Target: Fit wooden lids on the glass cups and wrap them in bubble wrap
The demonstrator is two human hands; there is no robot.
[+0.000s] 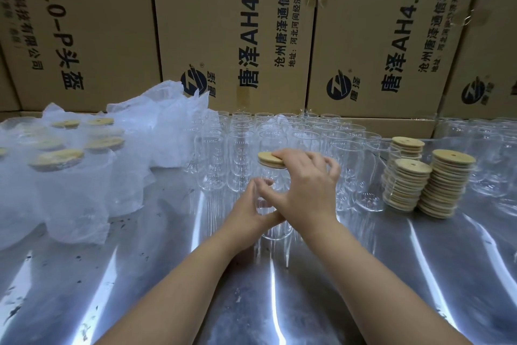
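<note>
A clear glass cup [275,228] stands upright on the shiny metal table [363,274] in front of me. My left hand [251,210] grips its side. My right hand [305,185] presses a round wooden lid [267,159] onto the cup's mouth; the lid sits slightly tilted. Several bare glass cups [251,137] stand in rows just behind. Three stacks of wooden lids [428,182] rise to the right. On the left, lidded cups wrapped in bubble wrap [64,177] are grouped together.
Large printed cardboard boxes [237,31] form a wall along the far edge of the table. More glass cups [492,154] stand at the far right. Loose bubble wrap [162,121] is piled behind the wrapped cups.
</note>
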